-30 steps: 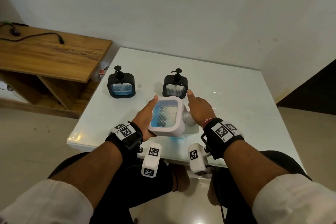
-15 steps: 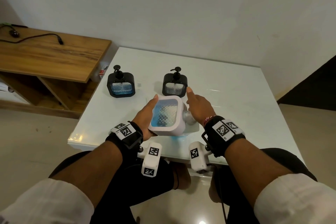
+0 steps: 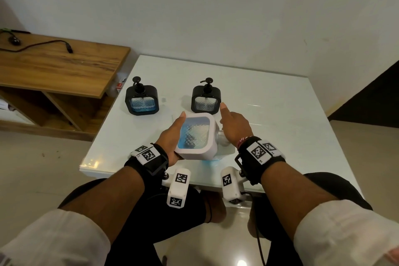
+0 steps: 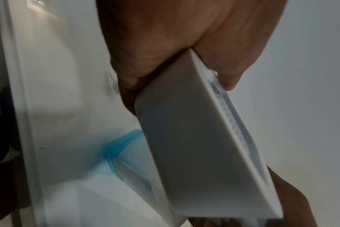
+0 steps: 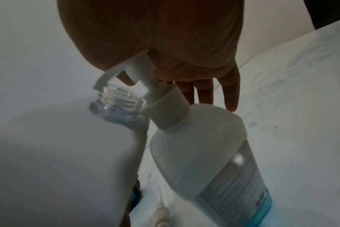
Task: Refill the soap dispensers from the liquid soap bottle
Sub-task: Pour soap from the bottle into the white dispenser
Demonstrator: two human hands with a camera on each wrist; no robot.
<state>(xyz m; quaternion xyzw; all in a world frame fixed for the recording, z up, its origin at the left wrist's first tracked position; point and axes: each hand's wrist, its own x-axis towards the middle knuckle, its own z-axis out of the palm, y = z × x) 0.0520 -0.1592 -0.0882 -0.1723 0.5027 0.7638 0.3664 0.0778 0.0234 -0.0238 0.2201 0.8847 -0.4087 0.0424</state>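
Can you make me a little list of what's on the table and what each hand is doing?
left hand: grips the white dispenser, tilted
white dispenser neck: open, no pump on it
right hand: palm presses the pump of the soap bottle, fingers straight
pump spout: at the open neck
black dispensers: left one, right one, upright, pumps on
table: white

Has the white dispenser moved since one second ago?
No. The white dispenser sits just as near the right black dispenser; the whole view shifted slightly.
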